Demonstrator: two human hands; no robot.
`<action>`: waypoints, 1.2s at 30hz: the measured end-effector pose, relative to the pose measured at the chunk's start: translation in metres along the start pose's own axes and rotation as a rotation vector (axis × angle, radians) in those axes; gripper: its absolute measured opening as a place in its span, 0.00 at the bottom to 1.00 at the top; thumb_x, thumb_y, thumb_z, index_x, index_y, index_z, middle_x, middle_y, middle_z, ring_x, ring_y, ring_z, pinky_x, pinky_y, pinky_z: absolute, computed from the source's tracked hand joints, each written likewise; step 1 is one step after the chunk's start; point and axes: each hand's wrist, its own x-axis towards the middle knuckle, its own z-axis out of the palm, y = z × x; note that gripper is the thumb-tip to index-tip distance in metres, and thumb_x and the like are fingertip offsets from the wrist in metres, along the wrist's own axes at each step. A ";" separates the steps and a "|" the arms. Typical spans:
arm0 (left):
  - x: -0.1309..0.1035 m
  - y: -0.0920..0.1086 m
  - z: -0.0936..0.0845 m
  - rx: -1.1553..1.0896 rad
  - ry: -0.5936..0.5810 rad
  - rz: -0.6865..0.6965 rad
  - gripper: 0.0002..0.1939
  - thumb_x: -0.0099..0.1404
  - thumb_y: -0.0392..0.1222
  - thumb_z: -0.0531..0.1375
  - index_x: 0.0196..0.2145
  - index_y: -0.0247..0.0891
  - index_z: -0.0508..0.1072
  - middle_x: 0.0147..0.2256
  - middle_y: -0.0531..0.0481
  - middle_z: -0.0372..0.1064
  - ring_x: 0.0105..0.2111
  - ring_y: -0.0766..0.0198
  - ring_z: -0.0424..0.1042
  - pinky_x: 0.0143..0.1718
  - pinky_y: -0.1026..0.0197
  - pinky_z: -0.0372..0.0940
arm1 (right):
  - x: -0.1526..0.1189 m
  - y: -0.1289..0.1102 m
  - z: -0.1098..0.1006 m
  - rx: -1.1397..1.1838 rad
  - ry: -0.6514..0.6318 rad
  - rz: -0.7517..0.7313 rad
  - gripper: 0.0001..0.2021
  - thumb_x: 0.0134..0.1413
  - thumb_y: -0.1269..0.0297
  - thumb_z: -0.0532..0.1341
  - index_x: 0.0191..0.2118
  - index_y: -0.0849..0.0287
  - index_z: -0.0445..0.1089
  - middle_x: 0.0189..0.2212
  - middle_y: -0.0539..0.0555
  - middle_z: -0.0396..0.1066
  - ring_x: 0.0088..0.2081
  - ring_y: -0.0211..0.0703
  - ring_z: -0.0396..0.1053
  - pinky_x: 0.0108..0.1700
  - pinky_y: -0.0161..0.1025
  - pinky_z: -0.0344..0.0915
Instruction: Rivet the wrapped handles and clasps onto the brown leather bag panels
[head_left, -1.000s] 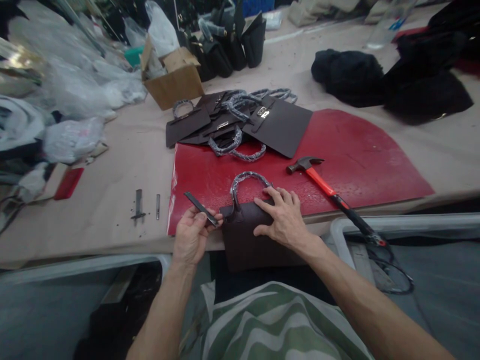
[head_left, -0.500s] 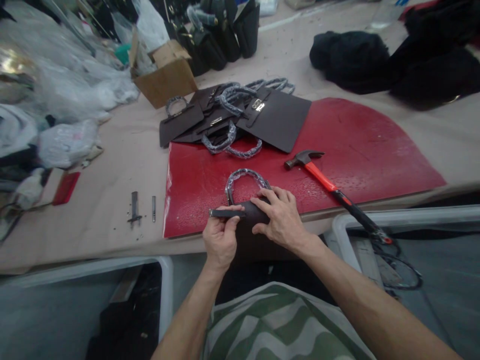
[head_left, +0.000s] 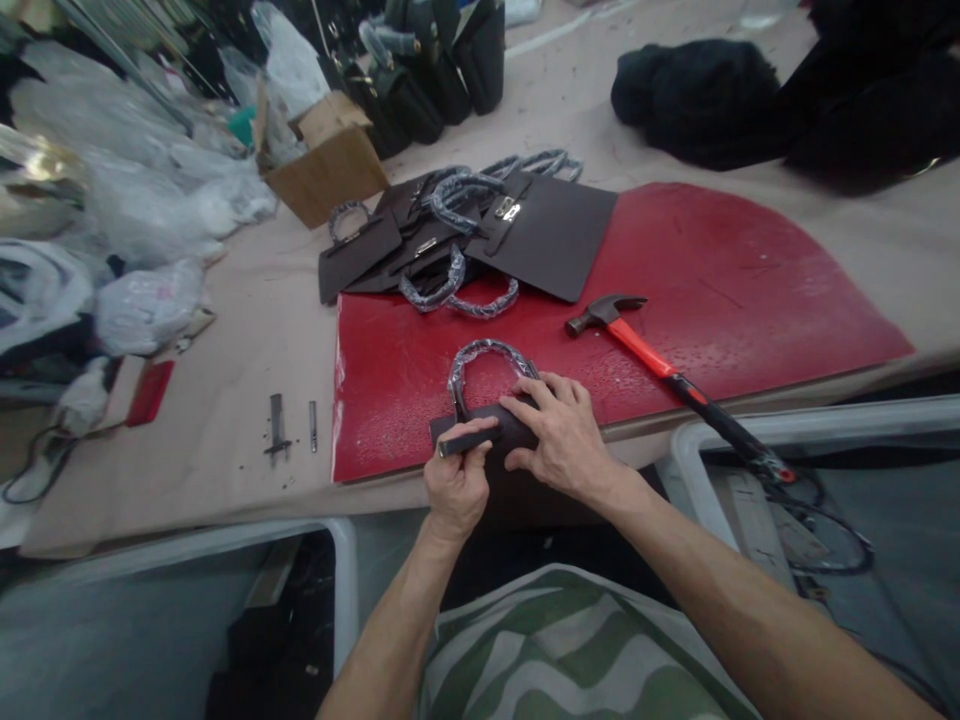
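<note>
On the near edge of the red board lies a dark brown bag panel (head_left: 517, 430) with a plastic-wrapped handle (head_left: 489, 348) arching away from me. My left hand (head_left: 456, 490) pinches a narrow dark strap (head_left: 471, 440) between thumb and fingers, over the left part of the panel. My right hand (head_left: 562, 435) rests on the panel's right side, fingers spread, with the fingertips close to the handle's right base. The panel's lower part drops over the table edge and is partly hidden by my hands.
A claw hammer (head_left: 660, 370) lies right on the red board (head_left: 735, 280), its grip past the edge. More bag panels (head_left: 555, 235) are piled behind. Two small metal tools (head_left: 276, 425) lie left. Grey bins (head_left: 345, 580) stand below the table; a cardboard box (head_left: 326, 175) sits at the back.
My left hand has moved slightly right and down with the strap, which now tilts up toward the right. My right hand stays on the panel. The view has shifted a little.
</note>
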 end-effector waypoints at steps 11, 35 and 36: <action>0.003 0.001 0.002 0.079 -0.008 0.073 0.08 0.72 0.37 0.56 0.45 0.38 0.75 0.42 0.46 0.79 0.45 0.61 0.78 0.50 0.56 0.73 | 0.000 0.000 -0.001 0.002 -0.005 0.000 0.35 0.43 0.50 0.74 0.58 0.53 0.69 0.59 0.57 0.66 0.60 0.63 0.55 0.58 0.55 0.53; 0.007 -0.002 0.019 0.117 -0.015 0.158 0.07 0.71 0.35 0.54 0.44 0.39 0.71 0.38 0.47 0.77 0.40 0.62 0.79 0.45 0.61 0.72 | -0.014 0.035 -0.040 0.079 0.302 0.104 0.21 0.58 0.60 0.62 0.57 0.60 0.69 0.56 0.63 0.65 0.58 0.58 0.61 0.59 0.53 0.58; 0.007 -0.003 0.020 0.109 -0.023 0.156 0.07 0.71 0.35 0.54 0.44 0.39 0.71 0.38 0.47 0.77 0.39 0.62 0.79 0.45 0.61 0.73 | -0.018 0.046 -0.049 0.009 0.321 0.173 0.20 0.59 0.60 0.60 0.56 0.61 0.70 0.54 0.64 0.66 0.55 0.59 0.62 0.57 0.53 0.59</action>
